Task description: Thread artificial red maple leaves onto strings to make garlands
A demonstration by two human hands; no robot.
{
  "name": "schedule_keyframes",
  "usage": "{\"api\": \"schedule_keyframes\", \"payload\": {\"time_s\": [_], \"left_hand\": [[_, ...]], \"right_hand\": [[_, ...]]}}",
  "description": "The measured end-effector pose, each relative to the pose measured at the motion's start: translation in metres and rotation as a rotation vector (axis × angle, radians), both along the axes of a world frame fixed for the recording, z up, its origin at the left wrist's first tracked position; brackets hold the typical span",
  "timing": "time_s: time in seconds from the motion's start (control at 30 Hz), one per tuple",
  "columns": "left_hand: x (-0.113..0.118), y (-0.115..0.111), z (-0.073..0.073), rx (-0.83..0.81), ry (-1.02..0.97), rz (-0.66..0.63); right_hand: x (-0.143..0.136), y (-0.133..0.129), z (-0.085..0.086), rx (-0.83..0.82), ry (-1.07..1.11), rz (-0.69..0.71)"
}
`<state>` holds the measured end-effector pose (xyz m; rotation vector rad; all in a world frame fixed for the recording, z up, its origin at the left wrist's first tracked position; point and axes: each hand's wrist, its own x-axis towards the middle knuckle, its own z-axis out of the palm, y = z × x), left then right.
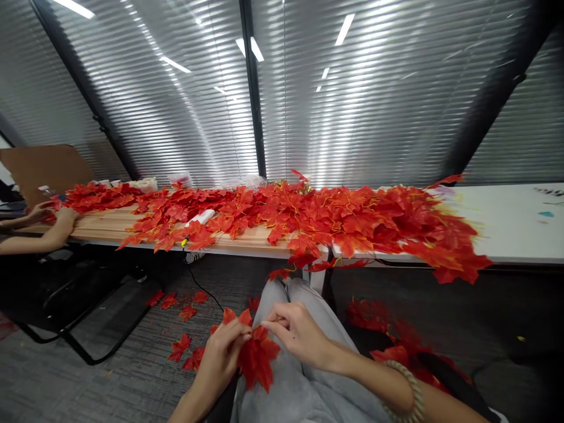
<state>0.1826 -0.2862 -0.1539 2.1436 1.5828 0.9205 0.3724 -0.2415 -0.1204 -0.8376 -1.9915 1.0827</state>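
Over my lap, my left hand (223,345) pinches red artificial maple leaves, with one large leaf (259,359) hanging down from its fingertips. Another red leaf (229,315) sticks up behind those fingers. Just to the right, my right hand (297,333) is closed in a pinch at the top edge of the large leaf. Whatever thin thing its fingertips hold is too small to make out. Beyond my knees, a long heap of red maple leaves (348,217) with yellowish stems covers much of the table.
A wooden tabletop (101,225) meets a white tabletop (520,226). A white bar-shaped object (200,218) lies among the leaves, with a black cable (198,282) hanging below. Loose leaves (179,347) lie on the carpet. At left, another person's hands (66,220) touch leaves near a black chair (66,294).
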Motion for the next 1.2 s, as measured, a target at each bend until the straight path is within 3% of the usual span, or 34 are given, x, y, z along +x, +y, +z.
{"api": "schedule_keyframes", "payload": {"time_s": [0.27, 0.5, 0.73, 0.93, 1.2], "left_hand": [[-0.004, -0.002, -0.004, -0.043, 0.019, -0.042], [-0.004, -0.008, -0.007, 0.001, 0.145, -0.105], [-0.006, -0.011, -0.001, 0.058, 0.205, -0.141], [-0.003, -0.017, 0.011, 0.081, 0.166, -0.162], [0.007, -0.012, 0.037, -0.018, -0.024, -0.222]], "right_hand": [[0.0, 0.0, -0.005, -0.235, 0.09, 0.027], [0.007, -0.001, 0.003, -0.501, 0.211, 0.049], [0.008, -0.004, 0.009, -0.592, 0.284, 0.035], [0.014, -0.004, 0.016, -0.57, 0.325, 0.053], [0.02, 0.0, 0.027, -0.258, 0.166, -0.045]]}}
